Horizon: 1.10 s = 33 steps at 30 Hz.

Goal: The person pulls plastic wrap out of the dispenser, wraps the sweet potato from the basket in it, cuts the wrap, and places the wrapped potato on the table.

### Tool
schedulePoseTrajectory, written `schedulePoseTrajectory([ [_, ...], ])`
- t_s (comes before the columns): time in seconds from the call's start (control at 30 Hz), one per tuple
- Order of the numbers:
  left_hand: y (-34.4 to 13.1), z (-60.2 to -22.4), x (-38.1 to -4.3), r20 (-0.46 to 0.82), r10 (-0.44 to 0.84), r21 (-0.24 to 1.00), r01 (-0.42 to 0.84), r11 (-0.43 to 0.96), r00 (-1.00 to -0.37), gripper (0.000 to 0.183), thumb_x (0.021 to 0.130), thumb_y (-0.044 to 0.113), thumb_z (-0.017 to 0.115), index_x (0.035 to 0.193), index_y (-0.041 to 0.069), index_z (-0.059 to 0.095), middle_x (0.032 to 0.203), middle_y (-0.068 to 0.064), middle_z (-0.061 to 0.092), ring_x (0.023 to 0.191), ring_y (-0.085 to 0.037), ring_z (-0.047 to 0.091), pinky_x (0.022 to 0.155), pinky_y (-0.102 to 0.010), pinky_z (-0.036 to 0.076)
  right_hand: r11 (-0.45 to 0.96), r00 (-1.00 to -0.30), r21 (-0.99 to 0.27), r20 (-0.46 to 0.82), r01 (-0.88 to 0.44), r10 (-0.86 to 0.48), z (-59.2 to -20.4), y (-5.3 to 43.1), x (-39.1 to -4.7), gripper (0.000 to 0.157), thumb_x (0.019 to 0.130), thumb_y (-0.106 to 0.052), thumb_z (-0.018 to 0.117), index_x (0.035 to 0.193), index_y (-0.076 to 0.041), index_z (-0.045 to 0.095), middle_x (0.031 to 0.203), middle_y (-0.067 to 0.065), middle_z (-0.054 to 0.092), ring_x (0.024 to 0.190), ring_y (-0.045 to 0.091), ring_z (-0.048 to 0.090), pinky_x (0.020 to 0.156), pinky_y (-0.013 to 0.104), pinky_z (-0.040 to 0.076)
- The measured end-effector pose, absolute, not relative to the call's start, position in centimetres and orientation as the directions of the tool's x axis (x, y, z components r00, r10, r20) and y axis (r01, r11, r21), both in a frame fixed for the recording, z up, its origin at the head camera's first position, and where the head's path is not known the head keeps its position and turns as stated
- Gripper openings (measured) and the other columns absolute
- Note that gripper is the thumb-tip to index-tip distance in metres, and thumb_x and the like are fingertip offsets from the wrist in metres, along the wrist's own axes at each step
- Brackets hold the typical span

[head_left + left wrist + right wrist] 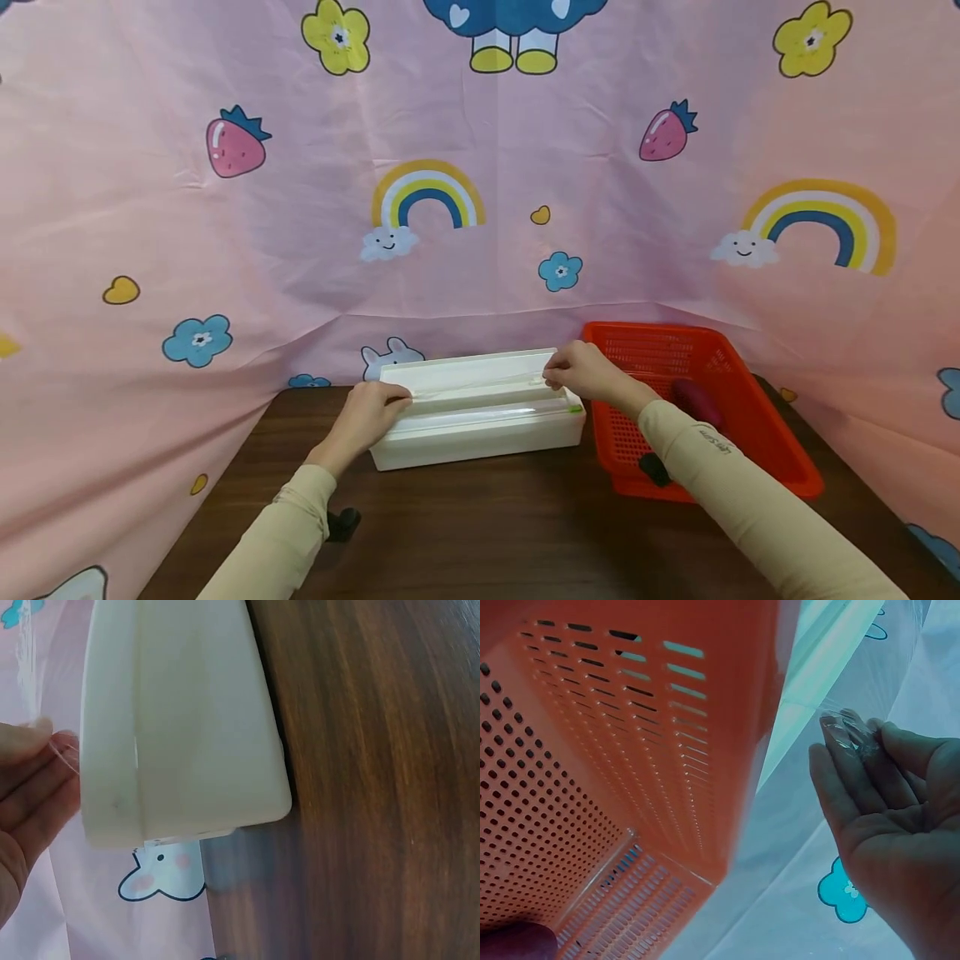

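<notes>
A long white dispenser box (480,412) lies across the dark wooden table (480,525), its lid open, with clear film (480,385) stretched along its top. My left hand (369,414) pinches the film's left end over the box; in the left wrist view the fingers (34,780) hold a thin clear edge beside the white box (180,720). My right hand (581,372) pinches the film's right end. The right wrist view shows crumpled clear film (851,735) between the fingertips (832,750).
A red perforated basket (757,417) stands to the right of the box, with a dark purple object (696,402) inside; the basket's wall (615,750) fills the right wrist view. A pink patterned cloth (480,167) walls in the back and both sides.
</notes>
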<state>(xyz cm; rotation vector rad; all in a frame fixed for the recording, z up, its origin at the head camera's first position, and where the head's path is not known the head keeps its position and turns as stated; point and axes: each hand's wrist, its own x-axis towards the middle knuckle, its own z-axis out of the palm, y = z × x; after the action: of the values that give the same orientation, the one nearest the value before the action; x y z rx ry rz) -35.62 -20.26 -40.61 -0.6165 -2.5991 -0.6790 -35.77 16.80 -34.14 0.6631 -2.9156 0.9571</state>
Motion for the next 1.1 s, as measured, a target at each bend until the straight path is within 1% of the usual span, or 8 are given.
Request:
schedulePoseTrajectory([
  [0.17, -20.0, -40.2, -35.5, 0.422, 0.27, 0.459, 0.461, 0.759, -0.865, 0.013, 0.091, 0.009, 0.074, 0.101, 0.004, 0.081, 0.103, -0.012, 0.079, 0.099, -0.03, 0.074, 0.084, -0.046, 0.059, 0.708, -0.918, -0.597, 0.14, -0.378, -0.372, -34.2, 17.0, -35.8, 0.018, 0.099, -0.01, 0.064, 0.092, -0.003, 0.078, 0.082, 0.013, 0.074, 0.07, 0.014, 0.063, 0.068, 0.027, 0.056],
  [0.33, -20.0, -39.9, -35.4, 0.426, 0.251, 0.476, 0.451, 0.755, -0.869, 0.011, 0.09, 0.007, 0.075, 0.099, 0.004, 0.082, 0.1, -0.012, 0.079, 0.097, -0.03, 0.074, 0.084, -0.046, 0.059, 0.69, -0.93, -0.637, 0.127, -0.343, -0.344, -34.3, 16.9, -35.7, 0.016, 0.099, -0.009, 0.065, 0.094, -0.002, 0.079, 0.084, 0.013, 0.075, 0.071, 0.013, 0.064, 0.07, 0.027, 0.059],
  [0.5, -20.1, -39.5, -35.3, 0.426, 0.234, 0.471, 0.435, 0.767, -0.874, 0.011, 0.09, 0.006, 0.075, 0.098, 0.004, 0.082, 0.099, -0.012, 0.079, 0.096, -0.03, 0.074, 0.083, -0.046, 0.059, 0.68, -0.929, -0.647, 0.134, -0.345, -0.344, -34.1, 16.7, -35.6, 0.016, 0.098, -0.008, 0.065, 0.093, -0.002, 0.079, 0.085, 0.015, 0.075, 0.07, 0.013, 0.064, 0.069, 0.026, 0.057],
  [0.6, -20.2, -39.3, -35.2, 0.426, 0.241, 0.462, 0.439, 0.771, -0.872, 0.012, 0.09, 0.005, 0.075, 0.1, 0.003, 0.081, 0.099, -0.013, 0.079, 0.093, -0.03, 0.074, 0.08, -0.044, 0.06, 0.679, -0.927, -0.644, 0.139, -0.353, -0.349, -34.0, 16.7, -35.5, 0.016, 0.098, -0.008, 0.065, 0.092, -0.002, 0.079, 0.084, 0.014, 0.075, 0.07, 0.013, 0.063, 0.068, 0.025, 0.056],
  [0.73, -20.1, -39.0, -35.2, 0.42, 0.257, 0.448, 0.445, 0.776, -0.871, 0.014, 0.091, 0.005, 0.074, 0.103, 0.002, 0.081, 0.1, -0.013, 0.079, 0.091, -0.029, 0.074, 0.076, -0.042, 0.06, 0.668, -0.926, -0.656, 0.141, -0.352, -0.35, -33.9, 16.7, -35.5, 0.017, 0.098, -0.007, 0.064, 0.092, -0.001, 0.079, 0.084, 0.014, 0.075, 0.072, 0.015, 0.066, 0.068, 0.025, 0.057],
  [0.93, -20.0, -38.5, -35.1, 0.426, 0.284, 0.41, 0.463, 0.785, -0.859, 0.015, 0.09, 0.004, 0.073, 0.103, 0.002, 0.08, 0.098, -0.012, 0.079, 0.087, -0.026, 0.074, 0.074, -0.04, 0.06, 0.657, -0.92, -0.657, 0.161, -0.37, -0.357, -33.6, 16.8, -35.4, 0.018, 0.098, -0.005, 0.061, 0.093, 0.001, 0.078, 0.083, 0.013, 0.075, 0.072, 0.015, 0.068, 0.067, 0.023, 0.057],
  [1.1, -19.9, -38.0, -34.9, 0.429, 0.306, 0.381, 0.477, 0.792, -0.85, 0.018, 0.09, 0.0, 0.068, 0.102, 0.002, 0.08, 0.094, -0.011, 0.079, 0.078, -0.02, 0.072, 0.066, -0.032, 0.057, 0.667, -0.93, -0.66, 0.143, -0.344, -0.338, -33.3, 16.8, -35.2, 0.018, 0.099, -0.007, 0.062, 0.095, 0.001, 0.078, 0.087, 0.016, 0.076, 0.074, 0.017, 0.068, 0.071, 0.026, 0.059],
])
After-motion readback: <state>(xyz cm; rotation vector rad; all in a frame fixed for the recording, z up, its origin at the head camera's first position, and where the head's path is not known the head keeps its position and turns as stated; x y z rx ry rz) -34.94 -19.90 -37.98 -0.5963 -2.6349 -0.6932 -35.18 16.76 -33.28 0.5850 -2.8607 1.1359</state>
